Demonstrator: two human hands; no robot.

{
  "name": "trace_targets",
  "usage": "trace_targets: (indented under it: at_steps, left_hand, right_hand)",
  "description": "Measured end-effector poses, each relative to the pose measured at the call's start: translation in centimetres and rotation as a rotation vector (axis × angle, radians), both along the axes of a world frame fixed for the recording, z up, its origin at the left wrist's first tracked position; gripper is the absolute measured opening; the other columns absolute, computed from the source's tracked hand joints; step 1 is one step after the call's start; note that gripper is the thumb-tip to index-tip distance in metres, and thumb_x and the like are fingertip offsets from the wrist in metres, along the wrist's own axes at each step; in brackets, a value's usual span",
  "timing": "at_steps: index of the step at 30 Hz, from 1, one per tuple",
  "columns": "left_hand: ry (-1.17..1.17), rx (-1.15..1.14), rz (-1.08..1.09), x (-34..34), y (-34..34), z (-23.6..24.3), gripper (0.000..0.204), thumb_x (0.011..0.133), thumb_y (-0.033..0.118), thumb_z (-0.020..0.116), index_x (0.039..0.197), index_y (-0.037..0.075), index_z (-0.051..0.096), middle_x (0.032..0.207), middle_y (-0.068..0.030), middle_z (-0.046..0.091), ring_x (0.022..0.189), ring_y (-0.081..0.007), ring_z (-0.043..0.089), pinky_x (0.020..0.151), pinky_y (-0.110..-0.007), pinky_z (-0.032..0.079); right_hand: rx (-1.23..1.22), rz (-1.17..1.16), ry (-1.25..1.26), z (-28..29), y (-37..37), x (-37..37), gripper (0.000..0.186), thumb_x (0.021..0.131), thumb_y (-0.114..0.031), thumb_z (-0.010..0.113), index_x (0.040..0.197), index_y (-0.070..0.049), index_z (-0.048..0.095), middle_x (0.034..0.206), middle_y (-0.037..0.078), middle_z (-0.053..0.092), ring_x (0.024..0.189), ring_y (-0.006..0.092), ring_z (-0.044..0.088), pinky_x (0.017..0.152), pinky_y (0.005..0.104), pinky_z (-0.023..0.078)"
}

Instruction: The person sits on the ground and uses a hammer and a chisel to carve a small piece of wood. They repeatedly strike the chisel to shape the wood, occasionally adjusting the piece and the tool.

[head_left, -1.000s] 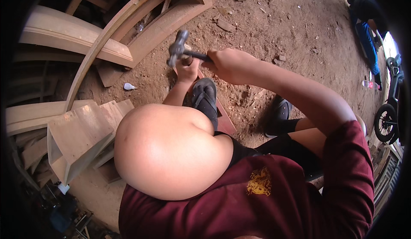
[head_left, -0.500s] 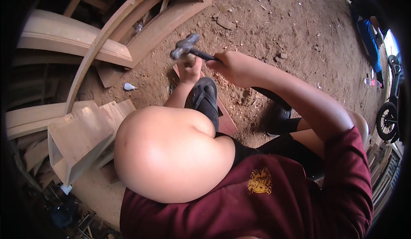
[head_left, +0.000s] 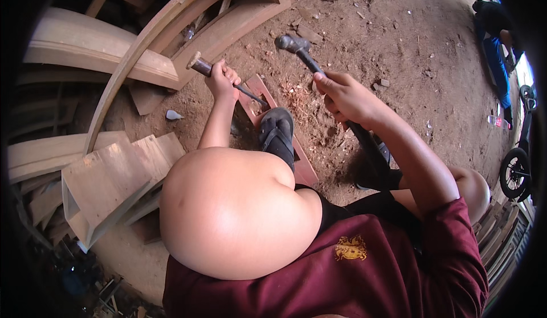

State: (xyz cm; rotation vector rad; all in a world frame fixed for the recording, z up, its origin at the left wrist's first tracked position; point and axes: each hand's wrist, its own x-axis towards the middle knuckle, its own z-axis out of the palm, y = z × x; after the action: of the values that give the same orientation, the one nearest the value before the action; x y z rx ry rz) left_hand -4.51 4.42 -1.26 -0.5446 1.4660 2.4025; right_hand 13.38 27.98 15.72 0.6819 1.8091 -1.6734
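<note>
A single head-worn fisheye view looks steeply down from above the person's own knee (head_left: 239, 215) and maroon shirt (head_left: 353, 261), which fill the near lower half. It faces the dirt floor (head_left: 410, 50) ahead, close to both hands. Straight timber (head_left: 97, 50) bends toward the rim at ten o'clock; a wheel (head_left: 515, 172) sits at three o'clock.

The ground (head_left: 399, 50) is bare brown earth, scattered with small stones and wood chips; a reddish wooden board (head_left: 268, 104) lies flat on it under a dark sandal (head_left: 277, 133); curved wooden beams (head_left: 171, 39) and pale planks (head_left: 108, 175) rest on it at the left; a small white scrap (head_left: 172, 114) lies near them.
</note>
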Motion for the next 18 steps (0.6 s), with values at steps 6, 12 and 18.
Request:
trace_targets:
  at_steps: [6, 12, 18]
  left_hand:
    - [0.409, -0.016, -0.091, 2.6, -1.2, 1.2, 0.026, 0.087, 0.001, 0.059, 0.068, 0.009, 0.043, 0.052, 0.0002, 0.041, 0.041, -0.0097, 0.038, 0.041, -0.028, 0.031]
    - [0.516, 0.006, -0.15, 3.2, -2.6, 0.5, 0.02, 0.088, -0.001, 0.058, 0.074, 0.008, 0.047, 0.053, 0.0003, 0.042, 0.043, -0.0092, 0.039, 0.042, -0.027, 0.033]
    - [0.513, 0.105, -0.172, 3.7, -3.0, -0.1, 0.016, 0.087, -0.001, 0.057, 0.077, 0.006, 0.048, 0.055, -0.0005, 0.044, 0.044, -0.0089, 0.04, 0.043, -0.027, 0.035]
  right_hand:
    - [-0.069, -0.109, 0.115, 1.7, -1.1, -0.5, 0.038, 0.108, -0.043, 0.041, 0.091, -0.01, 0.046, 0.059, -0.008, 0.031, 0.045, 0.0039, 0.031, 0.039, 0.0243, 0.03]
    - [-0.119, -0.089, 0.152, 3.7, -2.0, -0.7, 0.036, 0.109, -0.039, 0.04, 0.09, -0.009, 0.045, 0.061, -0.008, 0.032, 0.046, 0.0037, 0.027, 0.04, 0.0244, 0.025]
    - [-0.13, -0.083, 0.176, 4.2, -2.8, -0.5, 0.035, 0.11, -0.038, 0.039, 0.091, -0.009, 0.045, 0.062, -0.007, 0.031, 0.047, 0.0036, 0.027, 0.042, 0.0243, 0.023]
